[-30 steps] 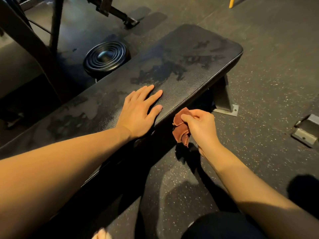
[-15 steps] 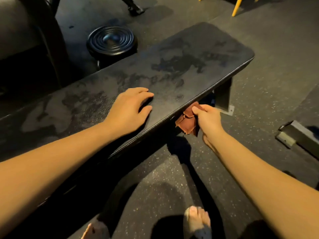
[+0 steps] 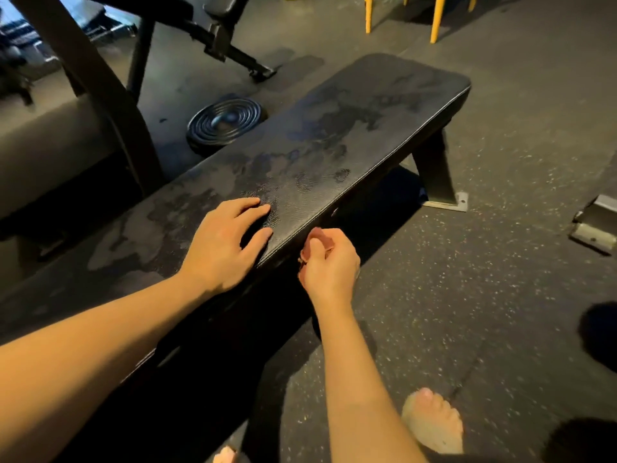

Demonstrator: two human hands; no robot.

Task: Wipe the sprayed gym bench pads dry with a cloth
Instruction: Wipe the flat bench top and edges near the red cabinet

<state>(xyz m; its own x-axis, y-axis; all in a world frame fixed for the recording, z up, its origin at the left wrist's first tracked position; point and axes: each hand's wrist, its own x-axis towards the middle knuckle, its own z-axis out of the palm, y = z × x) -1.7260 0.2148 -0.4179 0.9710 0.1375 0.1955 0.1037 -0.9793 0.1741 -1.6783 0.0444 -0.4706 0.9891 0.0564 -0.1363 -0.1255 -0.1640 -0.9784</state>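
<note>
Head view. A flat bench pad (image 3: 334,145) runs diagonally from 7 o'clock to 1 o'clock across the field. Its cover is black, pebble-grained vinyl with rounded corners and a stitched seam along the near edge. Irregular blotches mottle the top, matt grey beside darker, glossier patches.

The left hand (image 3: 227,242) lies palm down on the pad just left of centre. Its fingers are spread and lightly bent, pointing toward 2 o'clock, and it holds nothing.

The right hand (image 3: 329,265) sits at 4 o'clock from the left hand, below the seam and against the pad's side wall. Thumb and curled fingers pinch a small, crumpled reddish-brown cloth (image 3: 317,240). The cloth is bunched in the grip and largely hidden by the fingers. It meets the pad's side edge, not the top.

At 2 o'clock a slanted, flat-sided metal leg (image 3: 434,175) ends in a pale foot plate with a bolt hole. At 10 o'clock a round black weight plate (image 3: 223,123) with concentric ridges lies behind the pad. The floor (image 3: 500,262) is dark rubber flecked with pale specks. Tapered yellow legs (image 3: 437,18) stand at 1 o'clock. A grey angular metal bracket (image 3: 594,225) lies at 3 o'clock. A bare foot (image 3: 434,422) rests on the floor at 5 o'clock.
</note>
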